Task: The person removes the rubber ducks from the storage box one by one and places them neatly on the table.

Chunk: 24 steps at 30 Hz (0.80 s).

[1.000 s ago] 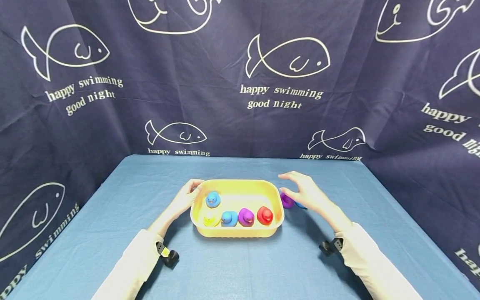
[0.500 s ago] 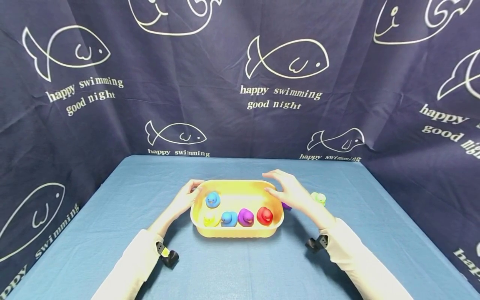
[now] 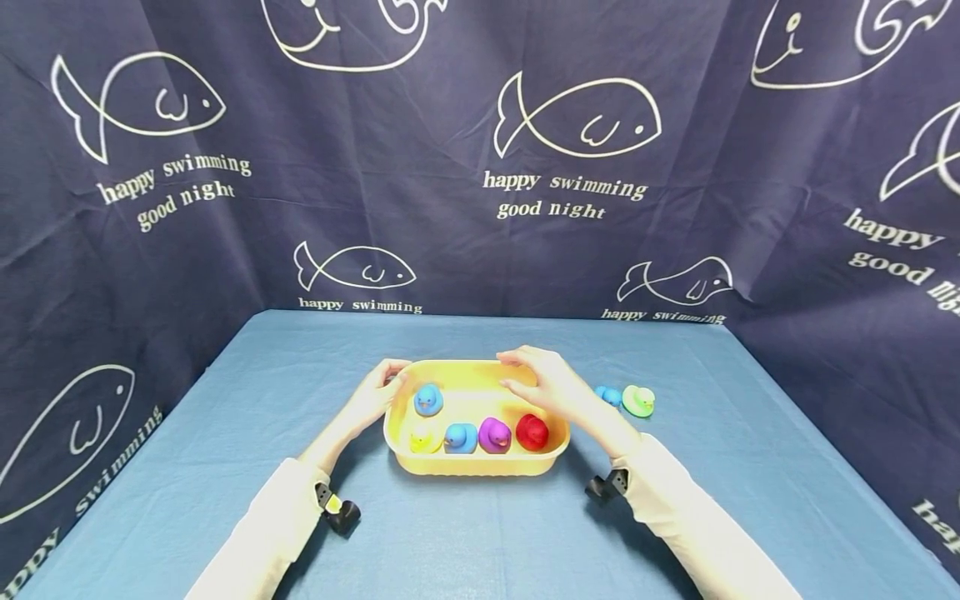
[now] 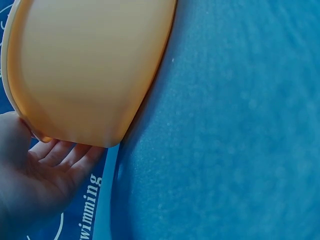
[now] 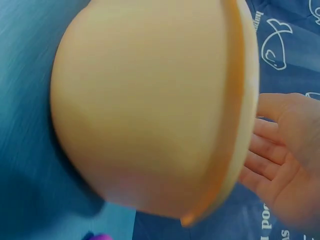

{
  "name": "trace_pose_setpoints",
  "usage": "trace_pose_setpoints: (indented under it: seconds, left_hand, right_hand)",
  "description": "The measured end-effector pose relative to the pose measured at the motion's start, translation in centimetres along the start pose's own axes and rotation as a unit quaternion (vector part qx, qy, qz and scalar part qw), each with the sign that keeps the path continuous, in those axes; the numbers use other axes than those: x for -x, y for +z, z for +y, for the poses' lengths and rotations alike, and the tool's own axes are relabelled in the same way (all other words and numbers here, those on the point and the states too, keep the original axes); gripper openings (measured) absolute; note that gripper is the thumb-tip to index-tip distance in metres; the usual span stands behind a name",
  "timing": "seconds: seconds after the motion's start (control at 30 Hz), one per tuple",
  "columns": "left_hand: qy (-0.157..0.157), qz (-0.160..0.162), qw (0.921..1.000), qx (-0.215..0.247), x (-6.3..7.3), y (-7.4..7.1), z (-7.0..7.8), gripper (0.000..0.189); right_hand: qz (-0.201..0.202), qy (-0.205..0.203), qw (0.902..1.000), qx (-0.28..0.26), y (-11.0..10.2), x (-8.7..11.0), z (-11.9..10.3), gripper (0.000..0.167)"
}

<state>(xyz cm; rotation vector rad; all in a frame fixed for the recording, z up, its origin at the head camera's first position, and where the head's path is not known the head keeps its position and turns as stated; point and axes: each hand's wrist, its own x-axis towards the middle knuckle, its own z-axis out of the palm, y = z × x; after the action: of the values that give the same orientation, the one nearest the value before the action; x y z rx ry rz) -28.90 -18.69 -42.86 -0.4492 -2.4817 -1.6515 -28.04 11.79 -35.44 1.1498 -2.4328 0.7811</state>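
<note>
A pale yellow plastic tub (image 3: 480, 464) sits on the blue cloth. My left hand (image 3: 372, 398) grips its left end, and in the left wrist view the thumb is at the rim with fingers partly hidden behind the wall. Over the tub's back right part is my right hand (image 3: 551, 387), fingers and thumb spread apart, nothing visible between them. Inside lie a blue rubber duck (image 3: 428, 400) at the back left and, along the front, a yellow duck (image 3: 422, 438), another blue duck (image 3: 461, 437), a purple duck (image 3: 495, 435) and a shaded red duck (image 3: 532, 432).
Right of the tub, a blue duck (image 3: 608, 396) and a green duck (image 3: 639, 401) rest on the table (image 3: 465, 542). A purple object (image 5: 101, 237) shows at the bottom edge of the right wrist view. Dark curtains (image 3: 450, 233) printed with fish surround the table.
My right hand has moved left from beside the tub to over its right part, uncovering the blue and green ducks on the table. The left hand stays at the tub's left end.
</note>
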Motion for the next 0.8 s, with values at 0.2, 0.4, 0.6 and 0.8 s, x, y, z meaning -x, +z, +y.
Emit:
trace_pose_setpoints:
  seconds: [0.2, 0.4, 0.6, 0.8]
  left_hand:
    - [0.002, 0.002, 1.0, -0.005, 0.0, 0.0, 0.0, 0.031]
    - [0.002, 0.001, 1.0, -0.004, 0.0, -0.1, 0.0, 0.031]
    - [0.007, 0.005, 0.9999, -0.01, 0.0, -0.1, 0.1, 0.03]
    - [0.009, 0.003, 0.9999, -0.011, -0.1, 0.0, -0.1, 0.03]
  right_hand:
    - [-0.027, 0.016, 0.9994, -0.014, 0.7, -0.9, -1.1, 0.038]
    - [-0.053, 0.041, 0.9975, -0.023, 1.4, -1.7, -2.0, 0.04]
    - [-0.072, 0.068, 0.9941, -0.044, 2.4, -2.4, -2.6, 0.04]
    - [-0.086, 0.079, 0.9906, -0.072, 3.5, -2.9, -3.2, 0.041]
